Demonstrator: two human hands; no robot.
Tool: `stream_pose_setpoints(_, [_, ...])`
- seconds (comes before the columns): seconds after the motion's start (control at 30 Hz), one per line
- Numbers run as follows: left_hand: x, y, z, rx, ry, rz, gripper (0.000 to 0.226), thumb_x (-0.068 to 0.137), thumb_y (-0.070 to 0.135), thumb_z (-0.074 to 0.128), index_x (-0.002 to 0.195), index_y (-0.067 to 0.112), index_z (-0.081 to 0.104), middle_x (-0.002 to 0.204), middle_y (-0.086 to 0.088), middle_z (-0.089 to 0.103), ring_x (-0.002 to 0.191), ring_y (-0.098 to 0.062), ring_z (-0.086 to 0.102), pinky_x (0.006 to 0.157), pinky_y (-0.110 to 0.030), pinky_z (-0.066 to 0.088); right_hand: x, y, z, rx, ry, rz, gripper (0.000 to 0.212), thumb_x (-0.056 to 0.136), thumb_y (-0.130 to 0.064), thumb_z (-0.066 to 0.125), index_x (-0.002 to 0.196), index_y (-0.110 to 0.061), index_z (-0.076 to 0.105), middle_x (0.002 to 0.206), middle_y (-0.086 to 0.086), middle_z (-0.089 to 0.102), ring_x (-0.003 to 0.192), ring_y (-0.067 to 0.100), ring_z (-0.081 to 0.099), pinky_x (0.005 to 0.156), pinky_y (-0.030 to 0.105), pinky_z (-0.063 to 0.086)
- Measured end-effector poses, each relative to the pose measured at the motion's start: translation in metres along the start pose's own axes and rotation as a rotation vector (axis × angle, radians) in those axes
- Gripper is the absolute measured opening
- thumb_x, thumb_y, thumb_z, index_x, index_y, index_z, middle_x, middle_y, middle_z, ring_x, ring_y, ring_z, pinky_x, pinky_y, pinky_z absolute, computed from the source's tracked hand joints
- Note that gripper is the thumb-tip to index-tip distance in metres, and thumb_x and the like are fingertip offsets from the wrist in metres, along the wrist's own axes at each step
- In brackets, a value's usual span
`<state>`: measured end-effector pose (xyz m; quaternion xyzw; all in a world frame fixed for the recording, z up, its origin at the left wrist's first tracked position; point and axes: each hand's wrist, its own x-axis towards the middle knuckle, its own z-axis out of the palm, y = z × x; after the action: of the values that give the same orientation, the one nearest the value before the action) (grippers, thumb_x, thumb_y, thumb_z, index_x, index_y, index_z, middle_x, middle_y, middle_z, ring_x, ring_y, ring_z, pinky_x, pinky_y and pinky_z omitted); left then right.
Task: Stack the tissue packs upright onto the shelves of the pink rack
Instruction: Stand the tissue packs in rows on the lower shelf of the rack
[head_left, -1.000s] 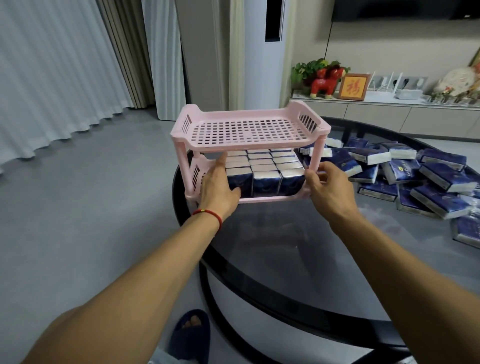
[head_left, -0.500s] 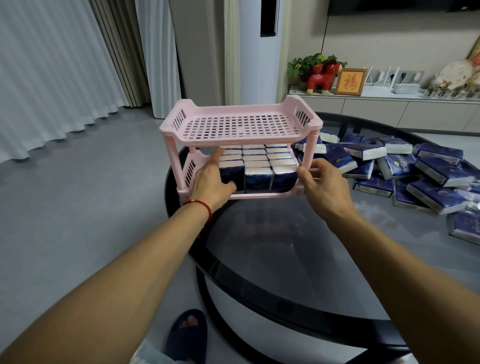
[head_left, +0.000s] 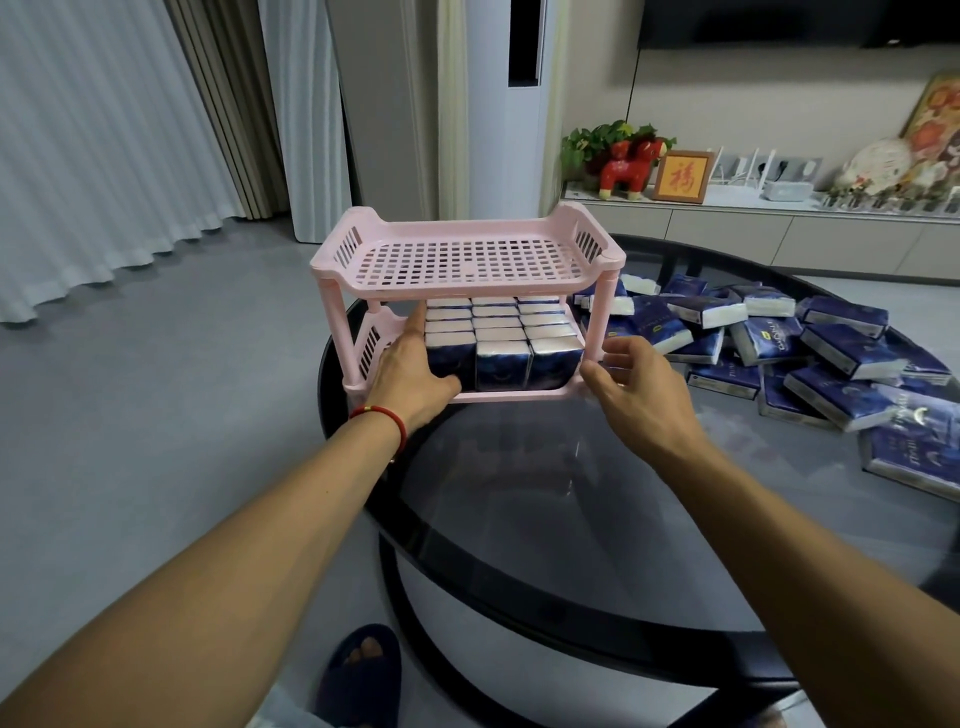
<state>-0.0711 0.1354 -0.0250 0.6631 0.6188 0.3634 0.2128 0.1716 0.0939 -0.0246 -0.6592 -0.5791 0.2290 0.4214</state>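
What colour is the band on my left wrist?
Red, a thin cord bracelet, seen in the head view.

Grey floor (head_left: 145, 395); white sheer curtains (head_left: 88, 156) along left wall, beige drapes (head_left: 234, 109) beside them. Tall white floor-standing unit (head_left: 511, 109) at centre back. Low sideboard (head_left: 779, 234) at right carries a red horse figurine (head_left: 631, 166) and framed picture (head_left: 681, 176).

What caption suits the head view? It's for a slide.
Both hands at the pink rack, lower shelf full of upright tissue packs, top shelf bare.
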Motion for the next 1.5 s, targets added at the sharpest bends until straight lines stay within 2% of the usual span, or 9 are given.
stream_pose_setpoints(0.33, [-0.002,0.003,-0.003,0.025,-0.017,-0.020,0.106,0.078,0.005,0.076,0.160,0.035,0.016,0.141,0.002,0.057,0.125,-0.024,0.058,0.109,-0.041,0.049,-0.002,0.012,-0.015,-0.125,0.048,-0.031,0.039,0.097,-0.028,0.066,0.132,-0.014,0.056,0.124,0.004,0.065,0.101,0.016,0.062,0.094,0.040,0.054])
stream_pose_setpoints(0.43, [-0.008,0.007,-0.008,0.142,0.014,-0.030,0.090,0.081,0.010,0.074,0.155,0.024,0.024,0.143,-0.003,0.055,0.129,-0.027,0.056,0.109,-0.041,0.047,0.003,0.025,-0.029,-0.316,0.145,-0.062,0.041,0.094,-0.017,0.065,0.134,-0.012,0.059,0.132,0.010,0.061,0.118,0.026,0.057,0.101,0.044,0.050])
stream_pose_setpoints(0.53, [-0.032,0.020,-0.013,0.283,0.058,0.006,0.083,0.079,0.013,0.070,0.150,0.019,0.029,0.144,-0.007,0.050,0.133,-0.031,0.049,0.108,-0.049,0.047,0.004,0.042,-0.045,-0.627,0.018,-0.118,0.052,0.094,-0.029,0.067,0.143,-0.019,0.055,0.151,0.007,0.048,0.138,0.032,0.040,0.108,0.050,0.041])
stream_pose_setpoints(0.67, [-0.077,0.044,-0.011,0.370,0.108,0.195,0.077,0.077,0.008,0.066,0.149,0.010,0.037,0.139,-0.014,0.047,0.131,-0.034,0.043,0.112,-0.045,0.038,0.000,0.055,-0.053,-0.704,-0.154,-0.080,0.046,0.098,-0.051,0.057,0.138,-0.028,0.059,0.148,-0.001,0.053,0.139,0.026,0.042,0.108,0.054,0.037])
stream_pose_setpoints(0.93, [-0.102,0.071,0.030,0.337,-0.090,0.330,0.057,0.083,0.017,0.063,0.140,0.018,0.052,0.139,-0.002,0.048,0.133,-0.022,0.043,0.108,-0.038,0.045,-0.002,0.042,-0.032,-0.766,-0.284,-0.277,0.063,0.103,-0.044,0.049,0.160,-0.033,0.022,0.169,-0.007,0.018,0.152,0.021,0.027,0.116,0.057,0.032])
stream_pose_setpoints(1.07, [-0.099,0.080,0.036,0.321,-0.123,0.311,0.055,0.085,0.018,0.063,0.139,0.021,0.053,0.140,0.000,0.049,0.134,-0.020,0.041,0.108,-0.037,0.044,0.000,0.041,-0.022,-0.777,-0.190,-0.302,0.053,0.100,-0.042,0.056,0.149,-0.026,0.041,0.147,0.000,0.044,0.131,0.025,0.050,0.102,0.050,0.046])
stream_pose_setpoints(1.2, [-0.100,0.082,0.038,0.273,-0.166,0.288,0.051,0.087,0.019,0.062,0.138,0.024,0.053,0.136,0.002,0.051,0.129,-0.019,0.043,0.106,-0.037,0.044,-0.007,0.043,-0.036,-0.733,-0.149,-0.335,0.043,0.092,-0.037,0.070,0.133,-0.024,0.061,0.127,0.000,0.052,0.112,0.023,0.056,0.090,0.044,0.052])
stream_pose_setpoints(1.3, [-0.101,0.084,0.041,0.250,-0.204,0.259,0.048,0.089,0.020,0.062,0.136,0.026,0.054,0.134,0.003,0.051,0.128,-0.018,0.045,0.105,-0.036,0.044,-0.022,0.047,-0.051,-0.691,-0.162,-0.340,0.036,0.089,-0.035,0.074,0.122,-0.025,0.064,0.135,-0.003,0.055,0.120,0.023,0.054,0.092,0.047,0.052])
stream_pose_setpoints(1.5, [-0.104,0.097,0.055,0.174,-0.334,0.170,0.045,0.093,0.023,0.065,0.137,0.020,0.058,0.134,-0.002,0.056,0.128,-0.020,0.050,0.107,-0.030,0.041,-0.052,0.040,-0.073,-0.684,-0.148,-0.373,0.031,0.084,-0.032,0.080,0.110,-0.025,0.065,0.105,-0.006,0.067,0.097,0.018,0.060,0.083,0.040,0.053])
